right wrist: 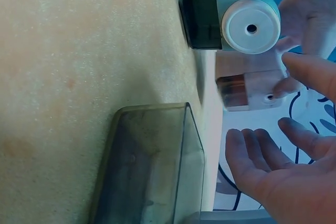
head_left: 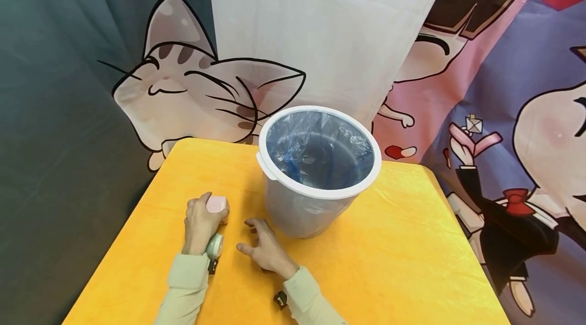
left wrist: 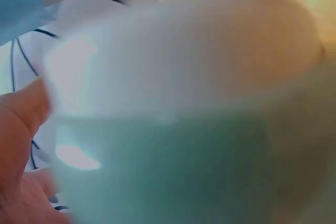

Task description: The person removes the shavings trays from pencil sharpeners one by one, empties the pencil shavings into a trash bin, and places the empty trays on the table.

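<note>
My left hand [head_left: 199,220] grips a pink pencil sharpener [head_left: 216,204] on the left part of the table, fingers and thumb around its sides. Right beside that wrist stands a green pencil sharpener [right wrist: 251,24], with a white round face, a hole in it and a dark drawer below. It fills the left wrist view, blurred. My right hand [head_left: 267,247] is held apart from both sharpeners, fingers spread and slightly bent, with nothing in it. A see-through smoky plastic box [right wrist: 152,166], like a shavings drawer, lies near my right wrist, mostly hidden in the head view.
A white-rimmed bin [head_left: 320,193] lined with a clear bag stands just beyond my right hand. Yellow cloth covers the table [head_left: 389,254]. Cartoon-printed curtains [head_left: 320,20] hang behind it.
</note>
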Action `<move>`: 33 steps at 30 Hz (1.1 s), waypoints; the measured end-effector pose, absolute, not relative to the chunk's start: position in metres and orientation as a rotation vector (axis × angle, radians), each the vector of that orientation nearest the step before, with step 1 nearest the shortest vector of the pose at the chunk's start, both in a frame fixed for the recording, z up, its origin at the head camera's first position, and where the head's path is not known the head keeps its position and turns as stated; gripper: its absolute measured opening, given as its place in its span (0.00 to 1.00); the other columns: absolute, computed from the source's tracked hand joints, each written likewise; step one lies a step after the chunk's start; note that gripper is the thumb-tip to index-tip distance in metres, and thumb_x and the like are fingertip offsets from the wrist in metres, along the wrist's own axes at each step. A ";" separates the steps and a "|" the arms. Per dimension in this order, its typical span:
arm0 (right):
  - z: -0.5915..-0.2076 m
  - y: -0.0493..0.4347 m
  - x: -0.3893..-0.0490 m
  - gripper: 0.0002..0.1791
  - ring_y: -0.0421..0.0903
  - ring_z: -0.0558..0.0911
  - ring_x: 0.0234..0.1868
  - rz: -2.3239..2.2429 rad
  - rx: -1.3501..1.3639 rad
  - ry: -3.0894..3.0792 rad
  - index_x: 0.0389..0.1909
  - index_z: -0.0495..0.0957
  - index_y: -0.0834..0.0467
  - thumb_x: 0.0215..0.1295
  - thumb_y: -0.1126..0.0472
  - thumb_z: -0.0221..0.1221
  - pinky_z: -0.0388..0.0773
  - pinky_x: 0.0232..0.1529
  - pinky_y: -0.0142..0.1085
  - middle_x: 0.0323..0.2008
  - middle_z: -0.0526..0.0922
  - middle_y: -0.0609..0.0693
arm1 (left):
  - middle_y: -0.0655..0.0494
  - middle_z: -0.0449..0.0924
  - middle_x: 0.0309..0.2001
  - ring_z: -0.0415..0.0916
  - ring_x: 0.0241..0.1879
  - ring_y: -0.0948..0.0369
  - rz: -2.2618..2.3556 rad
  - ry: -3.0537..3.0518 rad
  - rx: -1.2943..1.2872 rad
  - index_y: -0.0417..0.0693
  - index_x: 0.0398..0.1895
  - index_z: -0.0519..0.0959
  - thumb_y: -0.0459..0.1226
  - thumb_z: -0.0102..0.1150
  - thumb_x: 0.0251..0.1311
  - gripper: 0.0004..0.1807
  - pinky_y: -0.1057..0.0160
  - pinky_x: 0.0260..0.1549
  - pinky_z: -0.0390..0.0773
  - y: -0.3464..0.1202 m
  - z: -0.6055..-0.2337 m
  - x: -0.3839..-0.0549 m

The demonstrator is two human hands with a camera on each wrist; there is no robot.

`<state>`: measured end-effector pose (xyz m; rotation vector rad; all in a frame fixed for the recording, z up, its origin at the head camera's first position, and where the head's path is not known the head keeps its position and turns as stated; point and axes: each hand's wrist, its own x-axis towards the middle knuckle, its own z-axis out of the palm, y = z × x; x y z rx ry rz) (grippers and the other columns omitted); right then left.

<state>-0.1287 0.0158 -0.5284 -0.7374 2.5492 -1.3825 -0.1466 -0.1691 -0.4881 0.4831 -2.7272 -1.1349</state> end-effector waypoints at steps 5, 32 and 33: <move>-0.528 0.015 -0.130 0.29 0.53 0.74 0.49 -1.430 -0.723 2.543 0.58 0.64 0.55 0.57 0.53 0.62 0.74 0.49 0.41 0.53 0.70 0.56 | 0.30 0.62 0.56 0.68 0.46 0.38 -1.140 -2.721 0.455 0.36 0.63 0.64 0.43 0.63 0.47 0.39 0.40 0.41 0.71 -0.165 -0.478 -0.140; -0.525 0.010 -0.133 0.40 0.44 0.72 0.49 -1.636 -0.590 2.578 0.64 0.59 0.51 0.51 0.46 0.65 0.72 0.50 0.39 0.55 0.70 0.47 | 0.39 0.73 0.52 0.70 0.45 0.47 -1.318 -2.764 0.181 0.41 0.57 0.73 0.43 0.69 0.40 0.36 0.52 0.40 0.71 -0.130 -0.444 -0.120; -0.525 0.010 -0.132 0.40 0.43 0.72 0.49 -1.636 -0.582 2.585 0.63 0.59 0.51 0.52 0.47 0.65 0.72 0.51 0.38 0.55 0.70 0.46 | 0.40 0.73 0.52 0.71 0.45 0.48 -1.329 -2.764 0.165 0.41 0.57 0.73 0.42 0.69 0.40 0.36 0.52 0.39 0.71 -0.129 -0.444 -0.119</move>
